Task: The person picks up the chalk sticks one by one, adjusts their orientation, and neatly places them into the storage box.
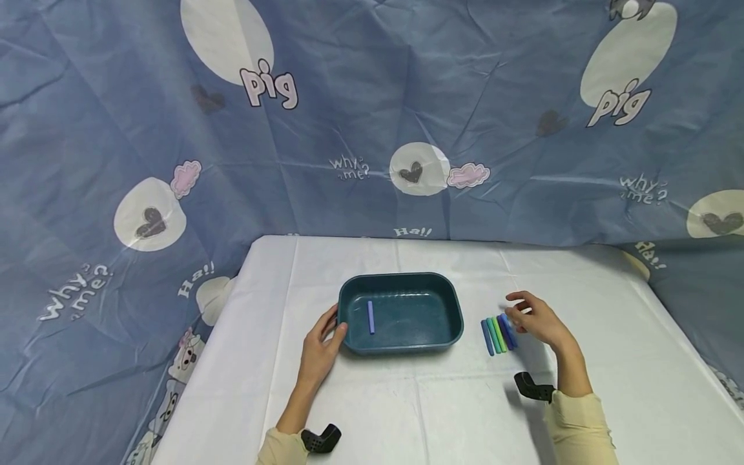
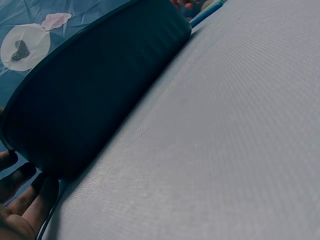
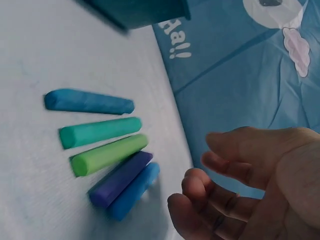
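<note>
Five blue and green sticks [image 3: 105, 150] lie fanned beside the right hand [image 1: 537, 320], its grip loosely spread

The tray [image 1: 401, 313] is dark teal, and the stick [image 1: 370, 317] inside it is periwinkle blue. Right of the tray, the row of sticks [image 3: 102, 150] runs teal-blue, sea green, lime green, dark violet-blue and bright blue. The table cover [image 1: 442, 413] under the tray is white. Behind the tray, the backdrop [image 1: 372, 129] is slate blue with white ovals, dark hearts, pink clouds and lettering.

One stick [image 1: 370, 316] is contained in the tray [image 1: 401, 343] at bench [image 1: 442, 413] centre; five sticks [image 1: 498, 334] are laid to its right.
</note>
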`<state>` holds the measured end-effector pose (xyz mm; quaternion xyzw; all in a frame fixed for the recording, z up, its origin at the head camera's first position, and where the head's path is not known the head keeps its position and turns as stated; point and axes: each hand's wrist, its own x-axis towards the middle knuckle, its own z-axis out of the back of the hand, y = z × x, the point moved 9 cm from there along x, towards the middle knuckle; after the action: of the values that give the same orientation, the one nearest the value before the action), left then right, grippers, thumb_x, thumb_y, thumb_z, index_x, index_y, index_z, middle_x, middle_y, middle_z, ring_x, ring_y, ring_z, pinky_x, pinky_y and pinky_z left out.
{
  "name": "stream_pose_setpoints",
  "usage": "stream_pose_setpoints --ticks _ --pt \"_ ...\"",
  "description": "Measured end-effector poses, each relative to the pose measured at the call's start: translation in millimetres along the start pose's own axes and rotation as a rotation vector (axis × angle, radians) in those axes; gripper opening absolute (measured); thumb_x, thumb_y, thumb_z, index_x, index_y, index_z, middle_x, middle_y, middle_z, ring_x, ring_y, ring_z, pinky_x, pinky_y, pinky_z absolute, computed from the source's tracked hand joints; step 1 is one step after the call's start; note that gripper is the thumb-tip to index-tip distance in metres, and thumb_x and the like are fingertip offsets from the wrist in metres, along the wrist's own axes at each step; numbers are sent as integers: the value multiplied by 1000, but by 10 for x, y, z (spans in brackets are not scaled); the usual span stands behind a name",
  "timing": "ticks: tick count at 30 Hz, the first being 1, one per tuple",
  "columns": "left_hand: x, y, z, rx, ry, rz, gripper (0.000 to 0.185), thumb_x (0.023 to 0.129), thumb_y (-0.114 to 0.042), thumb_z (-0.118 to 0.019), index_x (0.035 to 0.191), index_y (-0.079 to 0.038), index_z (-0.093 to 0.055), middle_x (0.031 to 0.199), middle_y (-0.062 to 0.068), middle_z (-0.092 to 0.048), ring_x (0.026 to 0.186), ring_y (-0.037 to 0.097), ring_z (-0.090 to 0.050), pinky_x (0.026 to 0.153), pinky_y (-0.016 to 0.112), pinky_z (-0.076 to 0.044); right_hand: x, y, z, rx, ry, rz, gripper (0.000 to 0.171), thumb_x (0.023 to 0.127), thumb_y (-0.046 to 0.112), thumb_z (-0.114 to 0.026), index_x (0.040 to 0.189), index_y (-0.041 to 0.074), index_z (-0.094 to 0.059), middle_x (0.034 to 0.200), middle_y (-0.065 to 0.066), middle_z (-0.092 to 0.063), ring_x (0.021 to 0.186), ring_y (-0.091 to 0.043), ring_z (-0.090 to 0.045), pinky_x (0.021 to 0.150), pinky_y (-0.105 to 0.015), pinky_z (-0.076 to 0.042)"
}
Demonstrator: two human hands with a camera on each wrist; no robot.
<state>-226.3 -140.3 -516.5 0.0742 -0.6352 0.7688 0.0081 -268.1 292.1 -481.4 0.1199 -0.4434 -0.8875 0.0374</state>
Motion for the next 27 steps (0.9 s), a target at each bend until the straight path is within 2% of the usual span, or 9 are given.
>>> stream_pose_setpoints --ticks 7,13,21,27 --pt "5 -27 -7 12 0 -11 51 91 -31 -63 138 -17 -48 138 10 -53 124 25 -55 90 26 -54 -15 -97 -74 -63 37 30 44 94 11 -55 134 -5 -43 99 -21 -56 74 -20 -63 64 -30 -56" --pt "2 -26 1 6 -8 -2 48 92 -27 -62 138 -18 -49 137 8 -54 123 23 -56 91 28 -54 -18 -92 -152 -112 67 99 41 88 -1 -55 128 -9 -48 81 -13 -54 61 -10 -51 53 -24 -48" --pt "-4 -44 0 8 -8 -8 48 92 -23 -62 138 -17 -48 138 9 -53 124 24 -55 94 32 -53 -11 -77 -185 -188 43 131 38 87 -5 -53 124 -9 -51 76 -8 -53 53 -6 -45 48 -22 -42" --pt "-63 -344 7 0 26 -21 50 93 -15 -61 139 -4 -45 139 18 -50 124 33 -53 94 38 -52 -36 -49 -178 -190 0 133 35 86 -6 -54 121 -8 -52 81 -13 -57 56 -8 -46 48 -22 -42"
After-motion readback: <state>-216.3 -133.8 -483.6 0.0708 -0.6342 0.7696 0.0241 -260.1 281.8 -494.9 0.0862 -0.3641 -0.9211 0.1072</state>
